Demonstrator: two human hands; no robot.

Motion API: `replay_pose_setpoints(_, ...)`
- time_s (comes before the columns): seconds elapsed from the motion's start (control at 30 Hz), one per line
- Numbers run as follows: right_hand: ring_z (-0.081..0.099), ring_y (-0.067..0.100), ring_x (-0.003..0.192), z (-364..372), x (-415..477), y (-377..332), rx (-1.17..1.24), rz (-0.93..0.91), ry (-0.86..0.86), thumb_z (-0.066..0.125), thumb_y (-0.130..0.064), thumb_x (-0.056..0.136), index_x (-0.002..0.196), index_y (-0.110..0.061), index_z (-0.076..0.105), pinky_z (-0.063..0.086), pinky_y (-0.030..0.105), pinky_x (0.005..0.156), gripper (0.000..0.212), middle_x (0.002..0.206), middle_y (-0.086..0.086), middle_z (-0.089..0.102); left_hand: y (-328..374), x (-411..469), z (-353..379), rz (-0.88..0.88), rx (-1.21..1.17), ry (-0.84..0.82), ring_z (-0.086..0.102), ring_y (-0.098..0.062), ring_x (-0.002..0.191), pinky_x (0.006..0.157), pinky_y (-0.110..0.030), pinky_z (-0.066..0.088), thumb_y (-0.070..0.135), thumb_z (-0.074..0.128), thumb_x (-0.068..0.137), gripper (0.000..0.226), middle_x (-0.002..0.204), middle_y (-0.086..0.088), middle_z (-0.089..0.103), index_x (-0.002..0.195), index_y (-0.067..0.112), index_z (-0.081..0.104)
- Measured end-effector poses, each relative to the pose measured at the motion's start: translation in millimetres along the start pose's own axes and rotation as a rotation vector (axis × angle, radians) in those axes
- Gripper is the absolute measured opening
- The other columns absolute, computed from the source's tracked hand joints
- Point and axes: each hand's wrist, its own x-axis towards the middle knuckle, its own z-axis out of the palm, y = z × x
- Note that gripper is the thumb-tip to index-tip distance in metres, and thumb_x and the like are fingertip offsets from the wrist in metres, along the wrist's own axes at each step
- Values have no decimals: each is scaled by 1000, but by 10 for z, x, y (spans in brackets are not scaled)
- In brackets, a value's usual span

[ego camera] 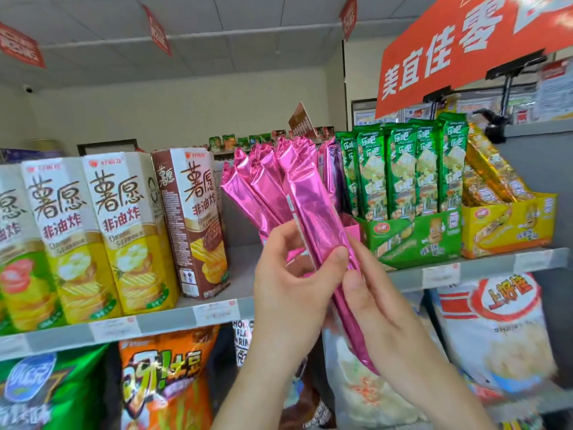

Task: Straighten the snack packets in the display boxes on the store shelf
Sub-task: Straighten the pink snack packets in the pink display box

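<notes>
A bundle of long shiny pink snack packets [279,187] is held up in front of the shelf, fanned out at the top. My left hand [294,274] grips the bundle from the left with its thumb across the front packet. My right hand [369,293] lies against the bundle's right side, thumb on the front and fingers behind. A pink display box [352,226] shows just behind the packets. To its right stand a green display box [415,240] with upright green packets [403,169] and a yellow display box [508,225] with leaning gold packets [486,169].
Tall chip cartons [124,231] fill the shelf's left part. The grey shelf edge [477,268] carries price tags. Large snack bags [167,380] hang on the shelf below. An orange store sign [465,48] on a clamp juts over the upper right.
</notes>
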Motion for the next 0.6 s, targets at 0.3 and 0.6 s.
replay_pose_setpoints(0.3,67,6,71,-20,-414,149,-225,58,15,34,-76,85,126,-56,44,48,16,62,47,79,-28,64,146,177,-35,-71,-175,139,62,-18,85,86,-47,50,36,72,75,39,89,0,70,113,26,69)
replay_pose_setpoints(0.6,54,-28,88,-222,-484,21,108,294,-85,46,-66,89,93,-81,48,37,-6,69,16,93,-51,57,148,58,60,-88,-243,215,51,-27,88,94,-56,45,36,74,81,19,89,-14,61,75,18,76)
